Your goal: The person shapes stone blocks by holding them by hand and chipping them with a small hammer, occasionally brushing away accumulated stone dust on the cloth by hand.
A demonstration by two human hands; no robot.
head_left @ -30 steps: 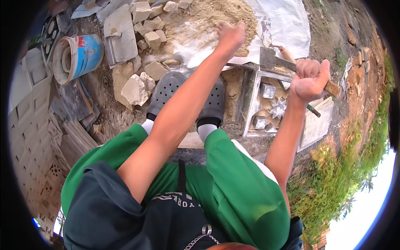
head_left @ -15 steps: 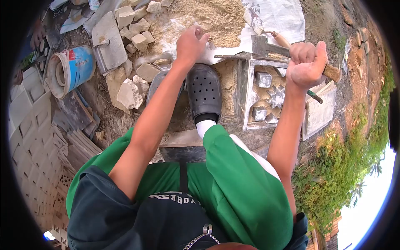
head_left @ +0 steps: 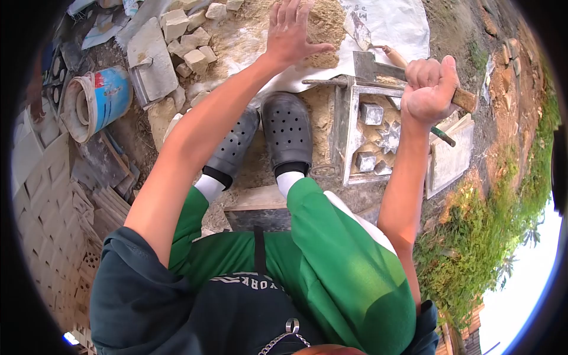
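Note:
My left hand (head_left: 289, 34) hovers over the pile of pale sandy powder (head_left: 324, 26), fingers spread and holding nothing. My right hand (head_left: 431, 90) is wrapped round the wooden handle of a tool with a flat grey metal head (head_left: 363, 66). That head lies over the top edge of a metal mould frame (head_left: 349, 133), which has block-shaped parts (head_left: 371, 113) and a star-shaped part (head_left: 389, 137) inside. A thin metal rod (head_left: 322, 81) crosses the frame's top, and its green end (head_left: 444, 136) shows below my right hand. Beside the tool head, a trowel (head_left: 358, 29) rests on a white sack (head_left: 402, 26).
Broken pale blocks (head_left: 195, 59) lie at upper left, near a flat metal float (head_left: 152, 62) and a blue-and-white bucket (head_left: 109, 97). My grey clogs (head_left: 286, 127) stand left of the mould. Flat boards (head_left: 452, 157) lean to its right. Patterned blocks (head_left: 41, 219) are stacked at left.
My left hand has moved up and slightly right over the powder, its curled fingers now spread. My right hand keeps its grip on the tool, nearly still. More of my left clog shows.

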